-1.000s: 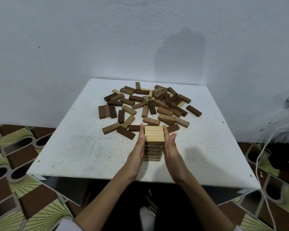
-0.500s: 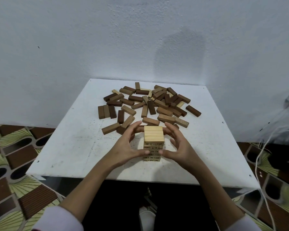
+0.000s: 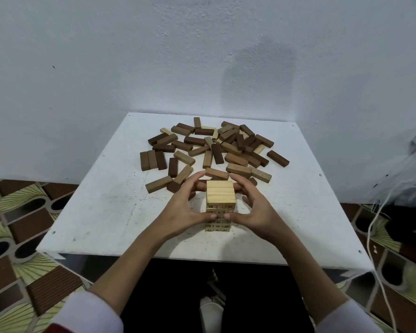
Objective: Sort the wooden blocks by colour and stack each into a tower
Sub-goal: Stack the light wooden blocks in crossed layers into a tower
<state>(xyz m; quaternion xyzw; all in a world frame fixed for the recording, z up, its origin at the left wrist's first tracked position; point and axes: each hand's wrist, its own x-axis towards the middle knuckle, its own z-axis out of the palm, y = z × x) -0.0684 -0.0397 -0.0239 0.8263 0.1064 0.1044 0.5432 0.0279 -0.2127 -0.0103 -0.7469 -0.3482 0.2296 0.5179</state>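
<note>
A tower of pale wooden blocks [image 3: 220, 192] stands near the front middle of the white table [image 3: 94, 212]. My left hand [image 3: 183, 205] cups its left side, thumb on the front face and fingers curled round the back. My right hand [image 3: 256, 207] mirrors it on the right side, thumb on the front face. Both hands grip the tower. Behind the tower lies a loose pile of mid-brown and dark-brown blocks [image 3: 216, 147], with a few pale blocks [image 3: 165, 131] mixed in at the far side.
A white wall rises right behind the table. Patterned floor tiles [image 3: 17, 227] surround the table. White cables [image 3: 380, 212] hang at the right past the table's edge. Bare tabletop lies left and right of the tower.
One second ago my flat palms pressed the tower's two sides. They have since wrapped round it, thumbs in front and fingers behind. The tower has stayed in place.
</note>
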